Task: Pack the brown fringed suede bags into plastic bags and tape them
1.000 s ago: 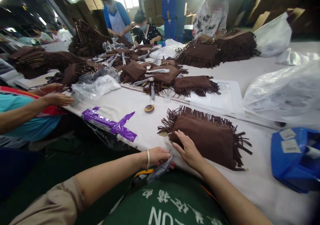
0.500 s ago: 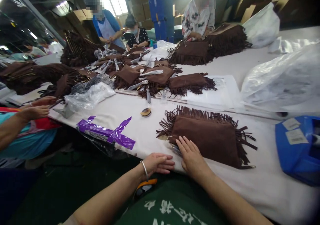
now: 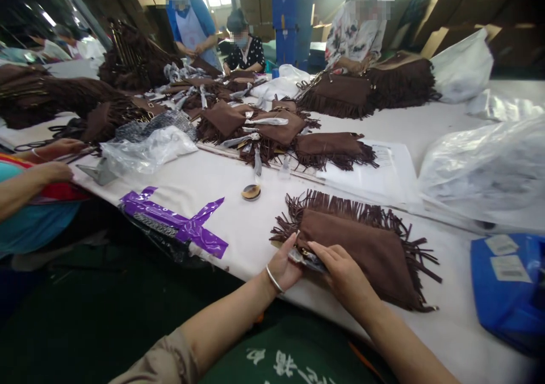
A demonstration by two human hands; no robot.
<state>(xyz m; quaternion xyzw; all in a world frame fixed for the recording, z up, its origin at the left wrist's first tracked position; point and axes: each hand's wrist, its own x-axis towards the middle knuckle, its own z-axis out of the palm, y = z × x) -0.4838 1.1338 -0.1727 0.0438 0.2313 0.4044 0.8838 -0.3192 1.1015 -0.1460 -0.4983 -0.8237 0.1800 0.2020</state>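
A dark brown fringed bag [image 3: 357,242] lies on the white-covered table just in front of me, its fringe pointing away and to the right. My left hand [image 3: 287,264] is closed at the bag's near left corner, thumb on top. My right hand [image 3: 344,267] grips the near edge, fingers bent over it. Between both hands shows a plastic-wrapped piece [image 3: 309,258] with some gold-coloured metal at the bag's edge; its exact kind is partly hidden by my fingers.
Purple tape [image 3: 179,219] crosses the table's front edge at left, near a small round dish [image 3: 251,192]. A blue bin [image 3: 502,287] stands at right, below a clear plastic bag [image 3: 489,174]. More brown bags [image 3: 272,125] are heaped beyond. Co-workers stand around, one at left.
My left hand has moved up and right from the table edge and closed on the bag's corner. My right hand has gone from lying flat to gripping the edge. The view has shifted slightly.
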